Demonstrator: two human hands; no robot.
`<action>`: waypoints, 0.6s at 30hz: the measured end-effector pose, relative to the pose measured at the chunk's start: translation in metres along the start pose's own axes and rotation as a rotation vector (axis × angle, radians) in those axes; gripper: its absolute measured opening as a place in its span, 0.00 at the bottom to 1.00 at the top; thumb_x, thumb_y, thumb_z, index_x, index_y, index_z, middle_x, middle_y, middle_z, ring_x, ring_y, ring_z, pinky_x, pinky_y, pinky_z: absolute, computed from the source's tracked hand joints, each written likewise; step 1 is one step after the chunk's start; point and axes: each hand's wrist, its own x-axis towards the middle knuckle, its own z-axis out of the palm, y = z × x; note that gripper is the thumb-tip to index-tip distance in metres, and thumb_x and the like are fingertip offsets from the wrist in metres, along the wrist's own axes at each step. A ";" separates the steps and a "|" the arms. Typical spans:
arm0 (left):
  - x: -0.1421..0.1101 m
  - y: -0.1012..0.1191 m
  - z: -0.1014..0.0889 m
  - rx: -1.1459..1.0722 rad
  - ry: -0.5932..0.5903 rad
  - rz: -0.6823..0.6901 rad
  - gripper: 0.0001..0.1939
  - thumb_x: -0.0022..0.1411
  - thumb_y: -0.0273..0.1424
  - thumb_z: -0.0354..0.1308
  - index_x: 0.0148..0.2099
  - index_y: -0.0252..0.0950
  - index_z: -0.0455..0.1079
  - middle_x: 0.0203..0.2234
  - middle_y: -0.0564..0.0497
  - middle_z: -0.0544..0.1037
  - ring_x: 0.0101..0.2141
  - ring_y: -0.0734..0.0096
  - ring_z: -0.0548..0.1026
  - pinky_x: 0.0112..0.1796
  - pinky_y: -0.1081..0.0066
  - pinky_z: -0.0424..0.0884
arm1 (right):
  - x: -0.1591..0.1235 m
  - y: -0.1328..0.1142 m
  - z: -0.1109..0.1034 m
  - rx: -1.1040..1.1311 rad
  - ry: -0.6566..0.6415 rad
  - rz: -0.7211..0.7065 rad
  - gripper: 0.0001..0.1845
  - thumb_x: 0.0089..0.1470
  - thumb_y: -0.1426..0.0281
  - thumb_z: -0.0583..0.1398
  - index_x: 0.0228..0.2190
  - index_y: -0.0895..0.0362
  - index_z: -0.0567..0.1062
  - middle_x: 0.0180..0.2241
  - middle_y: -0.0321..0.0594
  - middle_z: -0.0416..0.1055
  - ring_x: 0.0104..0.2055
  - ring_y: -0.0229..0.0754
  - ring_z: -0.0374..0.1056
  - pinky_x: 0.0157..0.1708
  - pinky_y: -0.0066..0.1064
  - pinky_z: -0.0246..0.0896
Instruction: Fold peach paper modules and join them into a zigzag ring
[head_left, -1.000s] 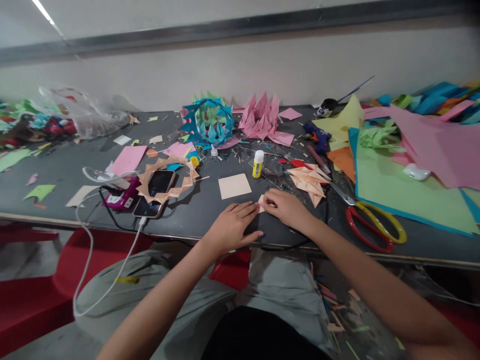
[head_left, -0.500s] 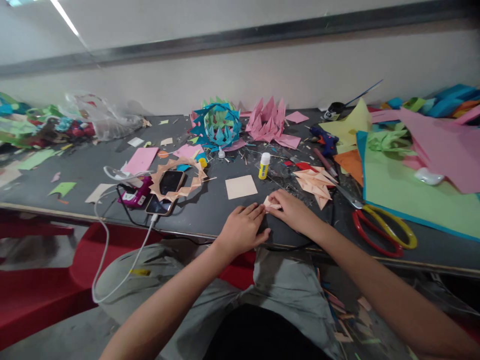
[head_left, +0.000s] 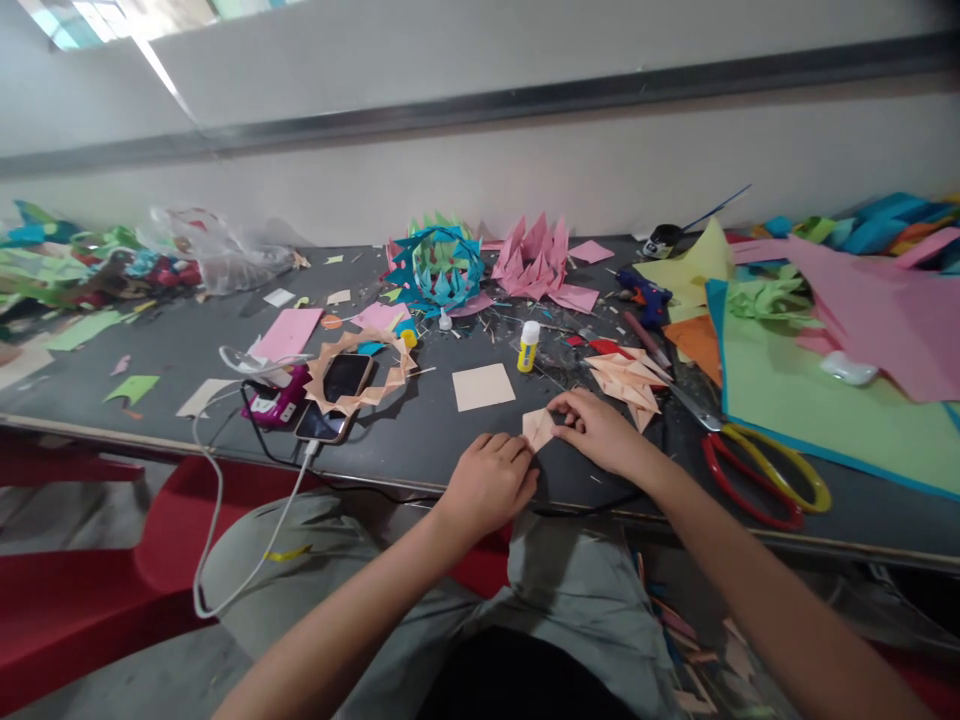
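Note:
A small peach paper piece (head_left: 536,428) with creases lies at the table's front edge between my two hands. My left hand (head_left: 491,482) has its fingers curled together at the paper's lower left side, its fingertips on it. With thumb and forefinger, my right hand (head_left: 596,432) pinches the right edge of the same piece. A flat peach paper square (head_left: 484,386) lies just beyond my left hand. Upright behind it stands a yellow glue stick (head_left: 528,347) with a white cap. Several folded peach paper points (head_left: 626,380) are piled beyond my right hand.
Large scissors (head_left: 765,470) lie at the right, by stacked coloured sheets (head_left: 817,420). To the left, a peach zigzag paper ring (head_left: 360,372) rests over phones with a white cable. Blue (head_left: 439,268) and pink (head_left: 531,258) folded-paper crowns stand at the back, near a glue gun (head_left: 643,297).
The peach piece has opened out and shows a wider face. My left hand has drawn its fingers in from lying flat; my right hand has shifted slightly right. The camera view tilted up a little.

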 end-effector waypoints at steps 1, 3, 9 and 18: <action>0.002 0.001 -0.001 -0.019 0.003 -0.027 0.12 0.61 0.33 0.46 0.37 0.34 0.69 0.33 0.46 0.74 0.37 0.64 0.71 0.39 0.64 0.65 | 0.000 -0.001 0.000 -0.006 0.006 0.004 0.11 0.45 0.75 0.58 0.35 0.57 0.69 0.33 0.39 0.64 0.31 0.37 0.63 0.33 0.30 0.60; 0.009 -0.001 -0.001 -0.082 0.042 -0.119 0.11 0.61 0.32 0.46 0.34 0.35 0.68 0.30 0.47 0.73 0.35 0.66 0.71 0.38 0.65 0.65 | 0.001 -0.003 0.001 -0.012 -0.003 -0.011 0.10 0.46 0.74 0.59 0.35 0.57 0.71 0.35 0.40 0.65 0.33 0.39 0.64 0.34 0.31 0.60; 0.032 -0.024 0.003 -0.398 0.043 -0.364 0.18 0.54 0.25 0.53 0.48 0.36 0.64 0.38 0.48 0.74 0.38 0.67 0.71 0.37 0.69 0.67 | 0.004 -0.009 -0.001 -0.050 -0.029 -0.055 0.08 0.47 0.72 0.59 0.33 0.56 0.73 0.34 0.40 0.67 0.38 0.41 0.65 0.39 0.33 0.59; 0.040 -0.032 0.005 -0.817 0.029 -0.493 0.08 0.50 0.25 0.55 0.36 0.33 0.68 0.23 0.54 0.70 0.25 0.76 0.68 0.27 0.76 0.62 | -0.003 -0.016 0.002 0.079 -0.017 -0.029 0.09 0.48 0.64 0.59 0.30 0.56 0.74 0.35 0.41 0.69 0.39 0.43 0.65 0.41 0.35 0.57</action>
